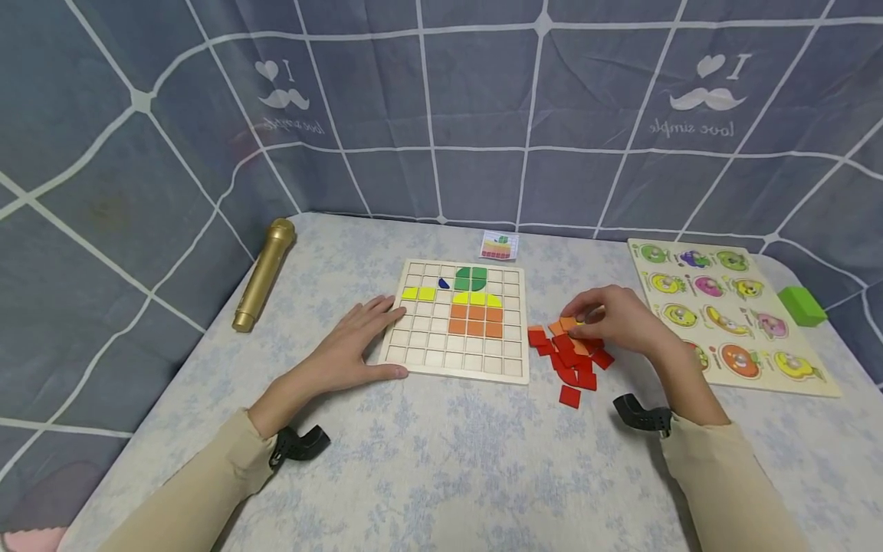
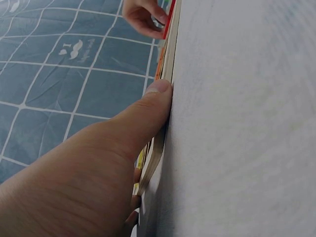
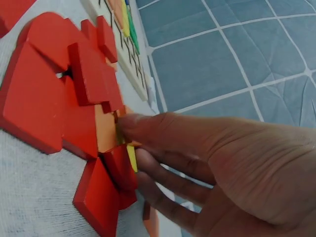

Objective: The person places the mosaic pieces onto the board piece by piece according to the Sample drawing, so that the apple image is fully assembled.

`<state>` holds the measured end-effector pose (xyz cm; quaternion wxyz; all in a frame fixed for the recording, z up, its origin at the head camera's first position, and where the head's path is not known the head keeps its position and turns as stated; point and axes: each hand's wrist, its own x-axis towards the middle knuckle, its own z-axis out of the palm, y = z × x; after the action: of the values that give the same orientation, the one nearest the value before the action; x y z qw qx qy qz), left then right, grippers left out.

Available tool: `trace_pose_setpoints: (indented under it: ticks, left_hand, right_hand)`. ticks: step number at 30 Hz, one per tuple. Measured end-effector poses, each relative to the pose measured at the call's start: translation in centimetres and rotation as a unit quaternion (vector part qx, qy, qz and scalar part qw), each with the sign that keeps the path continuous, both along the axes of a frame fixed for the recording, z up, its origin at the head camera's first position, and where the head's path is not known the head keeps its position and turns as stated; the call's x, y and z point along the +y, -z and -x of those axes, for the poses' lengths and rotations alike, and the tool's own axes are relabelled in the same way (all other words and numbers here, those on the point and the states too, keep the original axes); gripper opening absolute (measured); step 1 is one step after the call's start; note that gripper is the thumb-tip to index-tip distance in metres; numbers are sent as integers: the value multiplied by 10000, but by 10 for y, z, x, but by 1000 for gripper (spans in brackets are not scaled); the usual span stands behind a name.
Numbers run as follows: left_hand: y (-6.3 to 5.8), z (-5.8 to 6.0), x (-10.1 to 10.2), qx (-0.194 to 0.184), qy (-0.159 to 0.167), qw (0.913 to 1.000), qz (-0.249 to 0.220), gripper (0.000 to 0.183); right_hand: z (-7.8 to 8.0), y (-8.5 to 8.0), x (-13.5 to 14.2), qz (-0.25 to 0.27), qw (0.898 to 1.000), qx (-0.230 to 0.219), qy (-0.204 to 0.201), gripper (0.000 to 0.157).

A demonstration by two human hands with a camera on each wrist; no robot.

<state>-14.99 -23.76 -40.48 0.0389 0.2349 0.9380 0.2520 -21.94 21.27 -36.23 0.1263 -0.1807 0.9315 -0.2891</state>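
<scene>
A wooden grid board (image 1: 421, 356) lies on the table, with green, yellow, orange and blue pieces set in some squares. My left hand (image 1: 352, 349) rests at its left edge, fingers spread, the thumb (image 2: 148, 106) touching the near rim. To the board's right is a loose pile of red tiles (image 1: 567, 356) with some orange tiles (image 3: 104, 128) and a yellow piece (image 3: 132, 157) among them. My right hand (image 1: 621, 318) reaches into the pile, thumb and fingertips bent around the orange and yellow pieces. Whether it grips one is hidden.
A small picture card (image 1: 499, 245) lies behind the board. At the right are a fruit puzzle board (image 1: 700, 295) and a green block (image 1: 802, 306). A gold microphone-shaped object (image 1: 265, 274) lies at the far left. Grid-patterned cloth (image 1: 483, 115) hangs behind the table.
</scene>
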Motion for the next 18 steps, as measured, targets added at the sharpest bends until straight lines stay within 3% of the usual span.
trace_pose_setpoints:
  ticks: [18]
  left_hand:
    - [-1, 0, 0, -24, 3, 10000, -24, 102]
  right_hand:
    - [-1, 2, -9, 304, 9975, 605, 202, 24]
